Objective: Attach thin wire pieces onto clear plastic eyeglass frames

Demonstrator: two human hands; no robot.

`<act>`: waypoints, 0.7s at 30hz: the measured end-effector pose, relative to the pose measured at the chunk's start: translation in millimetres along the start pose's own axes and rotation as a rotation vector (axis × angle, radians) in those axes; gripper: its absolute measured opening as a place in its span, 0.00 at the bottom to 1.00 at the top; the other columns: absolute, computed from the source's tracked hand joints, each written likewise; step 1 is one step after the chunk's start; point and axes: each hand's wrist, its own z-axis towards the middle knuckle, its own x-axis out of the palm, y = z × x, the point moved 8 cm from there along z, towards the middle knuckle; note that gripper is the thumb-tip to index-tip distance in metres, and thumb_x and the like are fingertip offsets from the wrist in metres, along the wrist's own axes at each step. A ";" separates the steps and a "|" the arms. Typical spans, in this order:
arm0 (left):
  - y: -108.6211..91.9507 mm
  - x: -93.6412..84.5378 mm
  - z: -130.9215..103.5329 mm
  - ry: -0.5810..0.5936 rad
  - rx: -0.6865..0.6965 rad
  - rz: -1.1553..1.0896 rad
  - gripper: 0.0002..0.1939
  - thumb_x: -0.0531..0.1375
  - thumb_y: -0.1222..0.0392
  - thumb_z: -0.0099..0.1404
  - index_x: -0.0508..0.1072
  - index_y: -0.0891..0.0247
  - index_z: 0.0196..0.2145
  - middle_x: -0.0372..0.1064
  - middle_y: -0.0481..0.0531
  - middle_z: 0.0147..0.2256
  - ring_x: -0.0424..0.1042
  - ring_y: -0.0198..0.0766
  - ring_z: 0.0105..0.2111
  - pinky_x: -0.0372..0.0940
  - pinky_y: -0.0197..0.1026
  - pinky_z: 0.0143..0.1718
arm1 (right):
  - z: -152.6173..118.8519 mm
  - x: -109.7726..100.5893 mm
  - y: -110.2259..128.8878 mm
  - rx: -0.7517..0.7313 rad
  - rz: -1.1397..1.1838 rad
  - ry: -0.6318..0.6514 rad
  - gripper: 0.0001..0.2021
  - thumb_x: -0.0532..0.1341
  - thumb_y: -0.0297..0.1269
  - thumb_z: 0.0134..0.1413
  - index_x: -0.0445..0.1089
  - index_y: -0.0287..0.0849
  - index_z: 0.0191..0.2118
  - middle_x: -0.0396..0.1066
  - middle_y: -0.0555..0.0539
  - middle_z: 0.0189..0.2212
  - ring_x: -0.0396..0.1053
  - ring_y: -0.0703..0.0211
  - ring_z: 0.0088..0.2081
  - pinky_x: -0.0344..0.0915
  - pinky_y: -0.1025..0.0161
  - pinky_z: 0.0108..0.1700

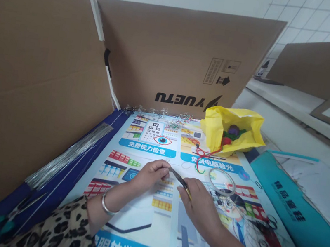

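My right hand (199, 202) is closed around a slim tool (178, 176) with a dark tapering front and a yellowish back end; its exact kind is not clear. The tool points up and left, towards my left hand (152, 175). That hand's thumb and fingers are pinched together at the tool's tip. Whatever is between them is too small to make out. Both hands are above a printed poster sheet (161, 227). Just beyond the right hand lies a pale ring-shaped coil (221, 181).
A yellow bag (214, 127) holding coloured yarn stands back right, with red and green cord (202, 156) trailing out. Silvery wires (69, 154) and scissors (18, 211) lie left. Cardboard panels (176, 54) wall the back and left. A teal box (291, 197) stands right.
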 end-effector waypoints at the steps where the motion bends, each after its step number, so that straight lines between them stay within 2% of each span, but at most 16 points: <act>1: 0.3 -0.3 -0.2 -0.003 -0.003 -0.001 0.10 0.59 0.55 0.56 0.70 0.65 0.31 0.64 0.46 0.23 0.61 0.31 0.24 0.57 0.37 0.31 | 0.0 -0.4 0.4 0.000 0.003 0.001 0.11 0.49 0.40 0.59 0.62 0.40 0.37 0.66 0.44 0.32 0.64 0.55 0.35 0.62 0.58 0.36; 11: 1.2 1.0 -0.5 -0.012 -0.018 -0.041 0.09 0.60 0.56 0.55 0.69 0.65 0.31 0.64 0.46 0.21 0.61 0.30 0.23 0.57 0.37 0.30 | 0.5 -0.5 1.7 -0.005 0.012 0.019 0.10 0.48 0.39 0.60 0.62 0.39 0.38 0.65 0.43 0.32 0.63 0.54 0.37 0.62 0.57 0.37; 16: 2.2 1.0 -0.8 -0.003 -0.033 -0.003 0.07 0.58 0.58 0.57 0.70 0.65 0.31 0.64 0.46 0.22 0.61 0.29 0.23 0.57 0.36 0.30 | -0.5 -1.7 1.3 -0.018 0.001 -0.017 0.11 0.48 0.39 0.59 0.63 0.39 0.38 0.66 0.43 0.32 0.64 0.54 0.37 0.62 0.58 0.38; 19: -1.1 0.3 -0.5 0.002 0.004 0.073 0.06 0.57 0.59 0.58 0.70 0.65 0.30 0.65 0.47 0.23 0.62 0.31 0.25 0.59 0.36 0.31 | -1.3 -2.5 -1.1 -0.010 0.021 -0.033 0.11 0.48 0.40 0.59 0.63 0.40 0.37 0.67 0.44 0.31 0.65 0.55 0.35 0.62 0.59 0.36; 21: -8.6 -1.1 -0.4 -0.008 0.086 0.163 0.06 0.57 0.60 0.58 0.71 0.64 0.29 0.67 0.49 0.26 0.65 0.33 0.28 0.60 0.37 0.34 | -1.0 -1.2 -2.9 0.006 0.073 0.006 0.11 0.48 0.41 0.59 0.63 0.41 0.37 0.67 0.45 0.31 0.66 0.57 0.33 0.62 0.60 0.34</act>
